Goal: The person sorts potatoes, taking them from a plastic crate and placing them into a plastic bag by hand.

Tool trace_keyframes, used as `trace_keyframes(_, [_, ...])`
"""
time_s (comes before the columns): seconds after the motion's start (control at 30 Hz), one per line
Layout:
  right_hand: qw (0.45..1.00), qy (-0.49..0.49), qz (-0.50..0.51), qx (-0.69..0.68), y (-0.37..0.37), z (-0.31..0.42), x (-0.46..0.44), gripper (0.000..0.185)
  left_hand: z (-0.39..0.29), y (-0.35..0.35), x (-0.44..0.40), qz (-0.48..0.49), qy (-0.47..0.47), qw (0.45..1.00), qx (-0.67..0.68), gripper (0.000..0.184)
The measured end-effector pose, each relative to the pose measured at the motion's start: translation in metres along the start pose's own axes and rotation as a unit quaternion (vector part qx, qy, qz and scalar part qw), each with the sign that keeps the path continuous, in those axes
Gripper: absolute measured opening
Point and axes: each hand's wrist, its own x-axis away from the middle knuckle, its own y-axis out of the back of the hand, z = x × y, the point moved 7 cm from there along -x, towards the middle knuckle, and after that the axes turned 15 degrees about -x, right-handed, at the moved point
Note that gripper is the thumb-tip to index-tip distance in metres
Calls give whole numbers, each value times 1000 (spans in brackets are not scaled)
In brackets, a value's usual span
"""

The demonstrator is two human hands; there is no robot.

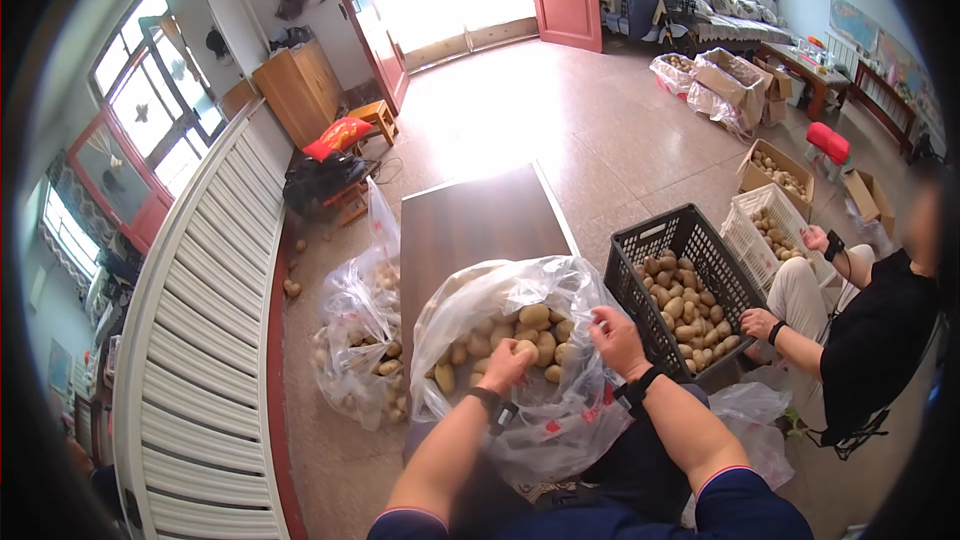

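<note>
A clear plastic bag [570,420] with its mouth spread wide rests on a dark brown table [470,210], with many loose potatoes [478,344] inside. My left hand [505,368] reaches into the bag and is closed around a pale potato [526,348]. At the right side of the bag's mouth is my right hand [619,343], its fingers slightly bent and apart, with nothing visible in them. Whether it touches the plastic I cannot tell. To its right stands a black plastic crate [655,232] of potatoes.
A seated person [860,350] has one hand near the black crate and another by a white crate [740,210] of potatoes. A cardboard box [752,178] of potatoes stands behind. Another potato bag [365,290] lies left of the table, near a white radiator [200,340].
</note>
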Motion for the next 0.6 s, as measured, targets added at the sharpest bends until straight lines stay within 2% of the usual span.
trace_keyframes(0.03, [998, -26, 56, 10, -16, 7, 7, 32, -4, -9, 2, 49, -9, 999, 18, 53])
trace_keyframes(0.07, [998, -24, 54, 10, -24, 16, 12, 32, -7, -16, 4, 79, -16, 997, 19, 50])
trace_keyframes(0.1, [991, 72, 97, 55, -39, 36, 18, 37, -7, -18, 4, 78, -19, 997, 17, 50])
trace_keyframes(0.13, [971, 167, 138, 100, -52, 51, 25, 41, -9, -26, 6, 126, -38, 990, 43, 49])
trace_keyframes(0.17, [971, 171, 137, 101, -56, 50, 28, 41, -11, -33, 9, 173, -56, 981, 69, 49])
trace_keyframes(0.23, [956, 163, 216, 114, -74, 41, 37, 48, -12, -38, 12, 224, -78, 969, 73, 47])
trace_keyframes(0.3, [948, 190, 224, 119, -80, 39, 41, 49, -18, -35, 17, 226, -96, 965, 91, 48])
trace_keyframes(0.4, [947, 158, 257, 112, -83, 39, 43, 49, -25, -33, 29, 252, -98, 958, 96, 48])
trace_keyframes(0.5, [950, 158, 249, 102, -84, 35, 42, 49, -29, -31, 30, 253, -96, 958, 97, 51])
trace_keyframes(0.53, [950, 159, 249, 103, -84, 35, 41, 49, -31, -30, 29, 244, -111, 958, 97, 47])
trace_keyframes(0.6, [963, 120, 222, 91, -78, 32, 37, 41, -23, -33, 20, 246, -94, 956, 131, 45])
